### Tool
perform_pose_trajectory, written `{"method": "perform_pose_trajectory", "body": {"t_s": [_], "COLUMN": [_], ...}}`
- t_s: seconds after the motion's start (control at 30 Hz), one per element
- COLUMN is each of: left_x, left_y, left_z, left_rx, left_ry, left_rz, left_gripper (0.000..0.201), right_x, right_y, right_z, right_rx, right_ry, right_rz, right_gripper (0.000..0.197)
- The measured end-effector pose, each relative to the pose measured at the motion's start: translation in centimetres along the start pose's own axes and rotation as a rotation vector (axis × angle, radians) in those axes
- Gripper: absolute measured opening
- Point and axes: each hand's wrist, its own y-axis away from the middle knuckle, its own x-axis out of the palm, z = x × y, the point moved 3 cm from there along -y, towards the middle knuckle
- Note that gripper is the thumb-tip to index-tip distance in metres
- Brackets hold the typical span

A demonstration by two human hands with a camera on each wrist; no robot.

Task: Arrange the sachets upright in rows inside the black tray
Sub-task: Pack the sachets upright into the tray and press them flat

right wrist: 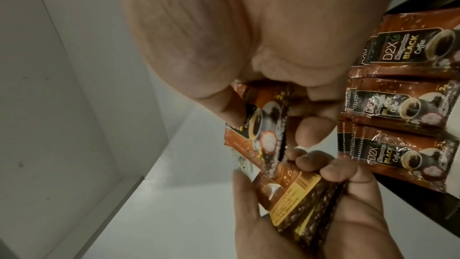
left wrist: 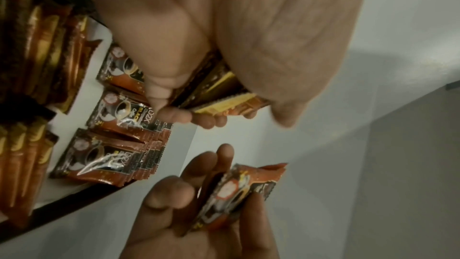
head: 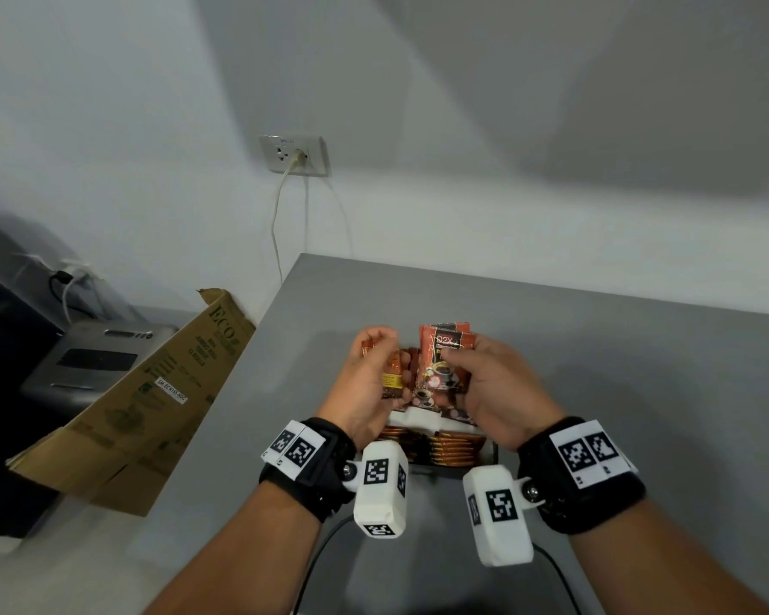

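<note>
Foil sachets already stand in rows in the black tray at the desk's near edge. Your left hand grips a sachet bundle; right hand fingers pinch two sachets upright, long axis vertical, above the tray. Both bundles unplaced.

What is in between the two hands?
Nothing. A small open gap separates the left hand, gripping a bundle of sachets, from the right hand, holding up red sachets. Below it stand rows already in the tray. The head view shows it.
</note>
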Motion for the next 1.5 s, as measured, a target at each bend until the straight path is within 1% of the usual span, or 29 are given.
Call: {"method": "perform_pose_trajectory", "body": {"t_s": [0.07, 0.1, 0.13, 0.2, 0.3, 0.33, 0.4, 0.5, 0.57, 0.6, 0.67, 0.7, 0.77, 0.83, 0.9, 0.97, 1.03, 1.1, 1.13, 1.17, 1.2, 1.23, 1.27, 1.33, 1.43, 1.47, 1.5], "left_x": [0.1, 0.1, 0.1, -0.2, -0.2, -0.2, -0.3, -0.6, -0.2, 0.0, 0.4, 0.4, 0.2, -0.1, -0.1, 0.0, 0.0, 0.3, 0.7, 0.7, 0.7, 0.5, 0.3, 0.0, -0.5, -0.6, -0.7], "left_y": [0.0, -0.1, -0.1, -0.1, 0.3, 0.3, 0.3, -0.1, 0.0, 0.1, 0.3, 0.3, 0.6, 0.7, 0.9, 0.9, 0.7, 0.7, 0.8, 0.9, 1.0, 1.0, 1.0, 0.9, 0.8, 0.8, 0.8], "left_z": [0.0, 0.0, 0.0, 0.0, -0.1, -0.2, -0.4, -0.4, -0.4, -0.3, -0.4, -0.3, -0.3, -0.5, -0.7, -0.6, -0.1, 0.2, 0.2, 0.3, 0.3, 0.1, 0.0, 0.0, -0.1, -0.2, -0.4], "left_rx": [-0.051, -0.065, -0.071, -0.078, -0.088, -0.074, -0.015, 0.151, 0.236, 0.25, 0.211, 0.154, 0.032, -0.028, -0.021, -0.007, 0.001, -0.014, -0.036, -0.07, -0.098, -0.114, -0.114, -0.103, -0.041, 0.003, 0.057], "left_ry": [0.043, 0.081, 0.113, 0.15, 0.165, 0.159, 0.08, -0.193, -0.325, -0.337, -0.279, -0.202, -0.032, 0.024, -0.011, -0.051, -0.071, -0.039, -0.019, -0.011, 0.01, 0.036, 0.048, 0.039, -0.026, -0.073, -0.149], "left_rz": [-0.002, 0.013, 0.031, 0.036, 0.015, 0.004, -0.04, -0.099, -0.105, -0.092, -0.057, -0.033, 0.014, 0.015, 0.015, 0.02, 0.008, 0.007, 0.029, 0.044, 0.055, 0.051, 0.042, 0.008, -0.076, -0.097, -0.119], "left_gripper": [0.041, 0.05, 0.052, 0.045, 0.025, 0.021, 0.028, 0.039, 0.043, 0.042, 0.037, 0.035, 0.037, 0.035, 0.027, 0.023, 0.023, 0.016, 0.027, 0.046, 0.058, 0.062, 0.057, 0.036, 0.01, 0.007, 0.01], "right_x": [0.0, -0.1, -0.2, -0.5, -0.7, -0.9, -0.9, -0.6, 0.0, 0.4, 0.5, 0.3, -0.5, -1.1, -1.4, -1.3, -0.6, 0.1, 0.3, 0.5, 0.5, 0.5, 0.4, 0.0, -0.9, -1.0, -0.9], "right_y": [0.0, 0.1, 0.1, 0.1, 0.2, 0.2, 0.3, 0.6, 0.7, 0.8, 0.6, 0.4, 0.1, -0.2, -0.1, 0.2, 0.6, 0.5, 0.5, 0.4, 0.3, 0.3, 0.3, 0.6, 0.8, 0.8, 0.9], "right_z": [0.1, 0.2, 0.2, 0.2, 0.3, 0.3, 0.3, 0.4, 0.4, 0.5, 0.5, 0.4, 0.2, 0.2, 0.5, 0.7, 0.6, -0.1, -0.4, -0.7, -0.8, -0.7, -0.7, -0.2, 0.6, 0.8, 0.9], "right_rx": [-0.001, -0.004, -0.005, -0.004, -0.006, -0.001, 0.001, -0.009, -0.038, -0.07, -0.142, -0.152, -0.124, -0.094, -0.066, -0.05, -0.034, -0.007, 0.004, 0.01, 0.015, 0.018, 0.018, 0.021, 0.008, 0.004, 0.001], "right_ry": [-0.027, -0.041, -0.052, -0.059, -0.053, -0.054, -0.061, -0.035, 0.138, 0.27, 0.473, 0.467, 0.343, 0.219, 0.097, -0.014, -0.037, 0.001, 0.024, 0.031, 0.029, 0.019, 0.002, -0.049, -0.12, -0.116, -0.09], "right_rz": [0.002, 0.002, 0.002, -0.004, -0.014, -0.023, -0.019, 0.024, 0.014, -0.003, -0.075, -0.108, -0.163, -0.168, -0.124, -0.061, -0.019, -0.027, -0.037, -0.038, -0.035, -0.027, -0.024, -0.031, -0.023, -0.005, 0.009], "right_gripper": [0.02, 0.019, 0.019, 0.019, 0.016, 0.015, 0.017, 0.023, 0.022, 0.021, 0.019, 0.018, 0.026, 0.028, 0.026, 0.027, 0.026, 0.025, 0.025, 0.024, 0.025, 0.025, 0.026, 0.024, 0.026, 0.027, 0.026]}}
